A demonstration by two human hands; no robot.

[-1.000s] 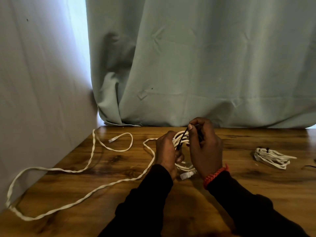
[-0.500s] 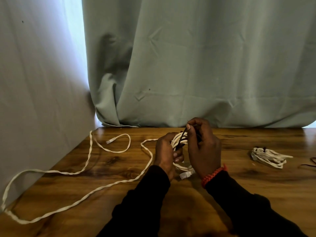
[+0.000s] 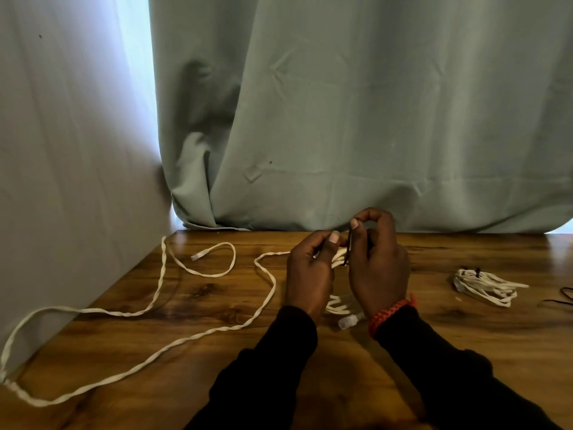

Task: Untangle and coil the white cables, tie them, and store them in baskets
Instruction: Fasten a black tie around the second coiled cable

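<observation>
A coiled white cable (image 3: 338,304) hangs between my two hands above the wooden table (image 3: 403,352), its clear plug (image 3: 348,321) poking out below my right wrist. My left hand (image 3: 308,274) grips the top of the coil, fingers curled round it. My right hand (image 3: 378,268) pinches a thin black tie (image 3: 348,248) that stands upright against the coil. A long twisted white cable (image 3: 148,308) trails loose from the coil across the left of the table, ending in a plug (image 3: 197,256). A second white bundle (image 3: 486,285), tied with a black tie, lies at the right.
A grey-green curtain (image 3: 341,119) hangs along the table's far edge, and a pale wall (image 3: 62,181) closes the left side. A thin dark wire (image 3: 562,297) shows at the right edge. No basket is in view.
Both hands have lifted a little with the coil, and my left thumb has come up to the black tie. The loose cable on the table lies as before.
</observation>
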